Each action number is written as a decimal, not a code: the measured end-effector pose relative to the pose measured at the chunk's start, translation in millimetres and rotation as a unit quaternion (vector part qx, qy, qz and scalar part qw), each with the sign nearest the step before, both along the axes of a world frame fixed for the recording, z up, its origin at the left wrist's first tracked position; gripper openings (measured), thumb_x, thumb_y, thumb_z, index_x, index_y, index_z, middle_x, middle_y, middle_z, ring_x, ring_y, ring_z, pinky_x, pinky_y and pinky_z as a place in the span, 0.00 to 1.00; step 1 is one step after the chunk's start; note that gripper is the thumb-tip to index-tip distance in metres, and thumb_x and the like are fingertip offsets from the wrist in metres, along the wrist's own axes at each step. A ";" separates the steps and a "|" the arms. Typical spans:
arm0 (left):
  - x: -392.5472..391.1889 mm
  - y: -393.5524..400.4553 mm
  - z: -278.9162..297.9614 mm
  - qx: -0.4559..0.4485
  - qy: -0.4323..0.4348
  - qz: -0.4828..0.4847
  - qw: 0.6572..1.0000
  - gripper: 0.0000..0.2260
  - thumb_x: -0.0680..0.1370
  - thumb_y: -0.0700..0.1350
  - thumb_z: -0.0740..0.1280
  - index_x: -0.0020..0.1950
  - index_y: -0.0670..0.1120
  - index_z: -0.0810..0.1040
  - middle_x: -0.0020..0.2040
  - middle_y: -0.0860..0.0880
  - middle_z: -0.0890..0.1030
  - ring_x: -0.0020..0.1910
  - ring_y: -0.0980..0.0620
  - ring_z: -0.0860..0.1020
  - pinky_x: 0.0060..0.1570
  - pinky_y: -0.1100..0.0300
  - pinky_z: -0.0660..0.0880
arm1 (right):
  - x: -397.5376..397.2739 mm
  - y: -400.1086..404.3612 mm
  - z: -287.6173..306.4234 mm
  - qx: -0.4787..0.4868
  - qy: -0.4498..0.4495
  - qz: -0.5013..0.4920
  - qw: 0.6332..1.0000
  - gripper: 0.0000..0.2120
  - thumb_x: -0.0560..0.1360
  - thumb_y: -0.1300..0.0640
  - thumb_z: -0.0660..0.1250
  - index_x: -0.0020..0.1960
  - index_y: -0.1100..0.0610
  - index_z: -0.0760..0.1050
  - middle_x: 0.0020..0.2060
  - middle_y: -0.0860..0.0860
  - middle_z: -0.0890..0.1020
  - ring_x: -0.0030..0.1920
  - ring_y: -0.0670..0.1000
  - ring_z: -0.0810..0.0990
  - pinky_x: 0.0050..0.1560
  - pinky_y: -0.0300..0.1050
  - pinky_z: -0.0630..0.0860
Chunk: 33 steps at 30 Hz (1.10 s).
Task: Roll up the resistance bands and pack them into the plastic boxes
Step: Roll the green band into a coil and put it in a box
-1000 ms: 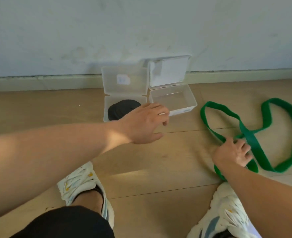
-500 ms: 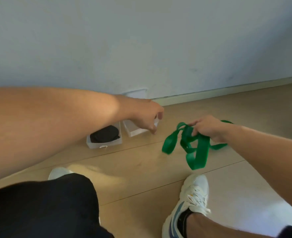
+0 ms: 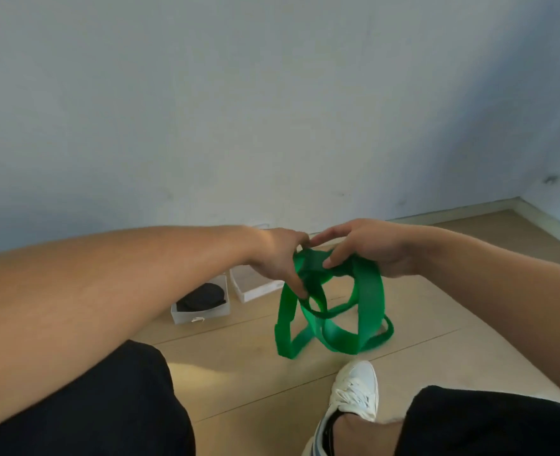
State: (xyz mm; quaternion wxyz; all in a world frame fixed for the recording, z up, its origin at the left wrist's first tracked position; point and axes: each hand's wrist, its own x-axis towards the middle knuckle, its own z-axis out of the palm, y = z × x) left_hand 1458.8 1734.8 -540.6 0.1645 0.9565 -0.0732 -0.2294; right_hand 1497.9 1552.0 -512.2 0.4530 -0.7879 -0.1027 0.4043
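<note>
Green and rubbery, the resistance band hangs as a tangle of flat, wide loops between both hands, its lowest folds drooping onto the wooden floor just ahead of a white laced shoe. The left hand grips the upper left part of the band with fingers curled down over a strap, while the right hand pinches the bunched top of the loops, thumb and fingers bent around the strip. The two hands sit close together, nearly touching above the tangle. Behind and to the left of the band, near the floor's far edge where it meets the wall, stand two small translucent plastic boxes side by side: the left box holds a dark, rolled black band with a rounded, coiled shape, and the right box shows only its pale rectangular walls, partly hidden by the left wrist. The floor is smooth light planks with thin seams. A pale, matte wall with a low skirting board rises beyond. Black shorts cover both knees at the near edge.
</note>
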 end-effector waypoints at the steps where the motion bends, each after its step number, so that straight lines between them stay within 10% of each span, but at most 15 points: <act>1: -0.3 6.6 -5.0 -0.016 -0.005 0.011 1.000 0.37 0.68 0.55 0.82 0.71 0.49 0.69 0.64 0.51 0.80 0.61 0.47 0.79 0.59 0.54 0.76 | 0.3 -0.1 -2.0 -0.002 0.015 0.020 1.000 0.20 0.76 0.73 0.65 0.63 0.56 0.78 0.51 0.63 0.86 0.48 0.59 0.86 0.50 0.50 0.84; 4: -5.4 24.3 -18.7 -0.082 0.021 0.042 0.996 0.30 0.74 0.43 0.78 0.71 0.47 0.68 0.53 0.50 0.85 0.49 0.49 0.84 0.43 0.62 0.75 | 2.8 -0.8 -9.5 -0.009 0.043 0.071 0.996 0.21 0.76 0.74 0.65 0.65 0.57 0.77 0.56 0.64 0.84 0.48 0.60 0.85 0.47 0.51 0.85; 12: -4.4 37.4 -34.0 -0.041 -0.015 0.012 0.999 0.13 0.78 0.51 0.72 0.62 0.53 0.82 0.53 0.57 0.79 0.55 0.54 0.78 0.49 0.63 0.71 | 16.1 2.1 -23.2 -0.015 0.071 0.148 0.986 0.22 0.76 0.73 0.66 0.66 0.56 0.76 0.57 0.62 0.84 0.51 0.62 0.85 0.46 0.52 0.85; 18: -10.5 45.2 -49.1 -0.092 0.045 0.019 0.995 0.29 0.75 0.52 0.77 0.73 0.54 0.70 0.61 0.56 0.78 0.63 0.53 0.77 0.65 0.52 0.76 | 17.1 12.9 -28.6 -0.018 0.075 0.161 0.984 0.21 0.77 0.73 0.66 0.65 0.55 0.76 0.57 0.63 0.84 0.49 0.61 0.85 0.40 0.48 0.84; 23: -8.2 49.8 -45.4 -0.061 -0.008 0.009 0.998 0.04 0.78 0.52 0.73 0.47 0.54 0.80 0.46 0.61 0.81 0.49 0.59 0.79 0.56 0.60 0.75 | 17.2 17.6 -25.5 -0.047 0.061 0.196 0.978 0.21 0.77 0.72 0.66 0.66 0.54 0.76 0.58 0.60 0.84 0.59 0.68 0.82 0.55 0.57 0.83; 29: -10.8 55.4 -46.4 -0.105 0.010 0.013 0.994 0.28 0.78 0.40 0.73 0.74 0.57 0.70 0.65 0.56 0.78 0.63 0.54 0.79 0.65 0.56 0.75 | 11.5 23.4 -25.2 -0.046 0.046 0.213 0.975 0.21 0.76 0.73 0.67 0.64 0.56 0.77 0.57 0.59 0.85 0.58 0.65 0.83 0.55 0.56 0.83; 33: -15.4 49.9 -41.4 -0.081 0.058 -0.028 0.995 0.17 0.79 0.48 0.73 0.68 0.54 0.80 0.65 0.58 0.81 0.67 0.58 0.77 0.69 0.60 0.71 | 11.3 22.4 -25.9 -0.043 0.041 0.235 0.970 0.21 0.76 0.74 0.67 0.64 0.57 0.76 0.56 0.58 0.86 0.56 0.62 0.84 0.59 0.58 0.80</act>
